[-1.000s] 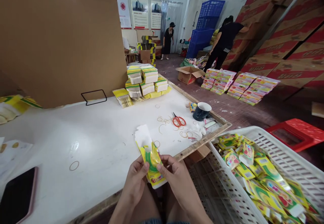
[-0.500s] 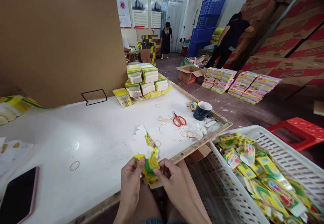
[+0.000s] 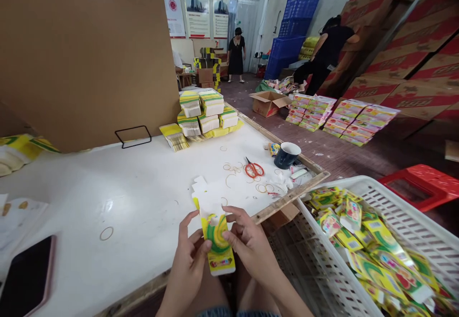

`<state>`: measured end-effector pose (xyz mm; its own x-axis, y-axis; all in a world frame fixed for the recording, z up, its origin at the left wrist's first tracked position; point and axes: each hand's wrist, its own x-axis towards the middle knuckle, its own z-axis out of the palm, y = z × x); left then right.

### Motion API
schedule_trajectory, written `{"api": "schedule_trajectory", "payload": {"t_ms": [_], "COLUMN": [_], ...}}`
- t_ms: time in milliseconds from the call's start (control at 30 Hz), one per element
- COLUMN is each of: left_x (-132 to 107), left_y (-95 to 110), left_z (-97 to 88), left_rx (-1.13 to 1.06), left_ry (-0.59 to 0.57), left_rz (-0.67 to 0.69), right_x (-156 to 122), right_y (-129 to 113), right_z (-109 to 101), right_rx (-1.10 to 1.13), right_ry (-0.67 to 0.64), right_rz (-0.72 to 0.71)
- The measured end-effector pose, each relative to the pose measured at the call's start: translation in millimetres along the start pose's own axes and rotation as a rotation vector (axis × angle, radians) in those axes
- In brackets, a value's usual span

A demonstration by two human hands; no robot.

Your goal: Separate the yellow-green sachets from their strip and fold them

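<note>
A small yellow and green printed carton (image 3: 217, 240) is held upright between my two hands at the table's front edge, over my lap. My left hand (image 3: 191, 250) grips its left side with the thumb and fingers. On the opposite side, my right hand (image 3: 247, 240) pinches it, thumb on the printed front. White flaps stand up at the carton's top. Just behind it, flat white card blanks (image 3: 199, 185) lie on the white table (image 3: 143, 197), partly hidden by the carton.
To my right stands a white plastic basket (image 3: 362, 183) full of similar cartons. Scissors (image 3: 254, 169), rubber bands (image 3: 264, 189) and a dark mug (image 3: 287, 155) sit on the right of the table. Bundled cartons (image 3: 210, 111) are stacked behind; a phone (image 3: 28, 274) lies left. Two people stand farther off.
The carton has turned from tilted to upright, and its front now faces me with its top flaps raised. Both hands have shifted to its two sides.
</note>
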<state>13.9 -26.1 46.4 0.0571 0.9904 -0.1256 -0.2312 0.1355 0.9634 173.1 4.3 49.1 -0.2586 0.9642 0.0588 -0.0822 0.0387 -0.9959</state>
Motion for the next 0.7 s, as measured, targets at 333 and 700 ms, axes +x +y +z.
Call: {"api": "schedule_trajectory", "payload": {"t_ms": [333, 700], "left_x": [-11, -5], "left_y": [9, 6], "left_z": [-1.7, 0.6], "left_rx": [-0.028, 0.051], "left_ry": [-0.326, -0.19], "left_rz": [-0.116, -0.094], "right_x": [-7, -7], "right_y": [-6, -8], "right_z": [-20, -27], "right_rx": [-0.233, -0.258], "right_ry": [-0.112, -0.042], "right_rz": [-0.063, -0.187]}}
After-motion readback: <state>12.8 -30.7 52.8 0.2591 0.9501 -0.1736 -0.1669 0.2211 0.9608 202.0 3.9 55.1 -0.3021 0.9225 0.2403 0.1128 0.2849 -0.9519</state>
